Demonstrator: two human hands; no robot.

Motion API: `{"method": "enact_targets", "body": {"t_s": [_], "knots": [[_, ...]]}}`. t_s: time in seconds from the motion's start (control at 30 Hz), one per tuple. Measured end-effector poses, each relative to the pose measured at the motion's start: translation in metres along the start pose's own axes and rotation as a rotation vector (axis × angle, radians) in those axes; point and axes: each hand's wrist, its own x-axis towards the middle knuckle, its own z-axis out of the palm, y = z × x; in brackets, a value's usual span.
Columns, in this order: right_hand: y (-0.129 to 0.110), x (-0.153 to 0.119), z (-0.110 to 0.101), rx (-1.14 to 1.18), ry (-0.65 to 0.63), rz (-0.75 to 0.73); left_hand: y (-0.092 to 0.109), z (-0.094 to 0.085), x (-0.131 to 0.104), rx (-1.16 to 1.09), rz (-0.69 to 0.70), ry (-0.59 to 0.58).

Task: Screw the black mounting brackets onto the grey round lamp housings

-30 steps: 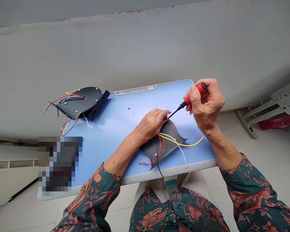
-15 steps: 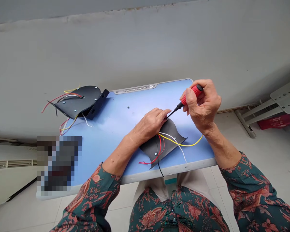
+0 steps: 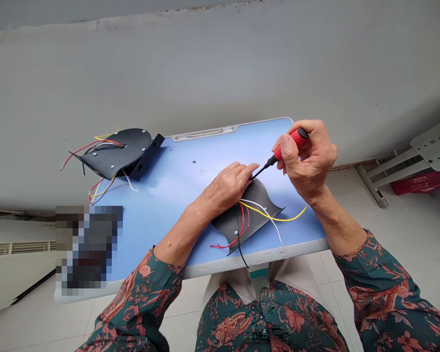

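Observation:
My right hand (image 3: 311, 159) is wrapped around the red and black handle of a screwdriver (image 3: 286, 145). The thin shaft slants down to the left, and its tip meets the far edge of a curved black plate (image 3: 258, 195). My left hand (image 3: 229, 188) grips that far edge, its fingers beside the tip. Whatever the tip sits on is hidden by the fingers. Red, yellow, white and black wires come out of the plate near its middle. Two screw heads show on its near part.
A second black plate assembly (image 3: 128, 149) with wires and a slotted bracket stands at the table's far left. A small screw (image 3: 194, 161) lies on the blue table (image 3: 157, 220). A blurred dark object (image 3: 95, 247) is at the near left. The wall (image 3: 205, 73) rises behind.
Both hands, the screwdriver and the plate hold nearly the same pose. The view has shifted very slightly.

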Motion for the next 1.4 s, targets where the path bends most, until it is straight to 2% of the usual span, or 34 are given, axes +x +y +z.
{"method": "enact_targets", "body": {"t_s": [0.6, 0.9, 1.2, 1.4], "knots": [[-0.0006, 0.0017, -0.0018, -0.018, 0.015, 0.018, 0.0024, -0.0026, 0.0016, 0.049, 0.039, 0.025], [0.0011, 0.0009, -0.0020, -0.016, 0.019, 0.061, -0.0002, 0.0047, 0.0019, -0.036, -0.002, 0.062], [0.0007, 0.0011, -0.0026, -0.036, 0.021, 0.008, -0.0003, 0.0058, 0.0022, -0.092, -0.050, 0.053], [0.0044, -0.0010, -0.0023, -0.070, -0.015, -0.032, -0.0011, 0.0064, 0.0014, -0.121, -0.048, 0.095]]}}
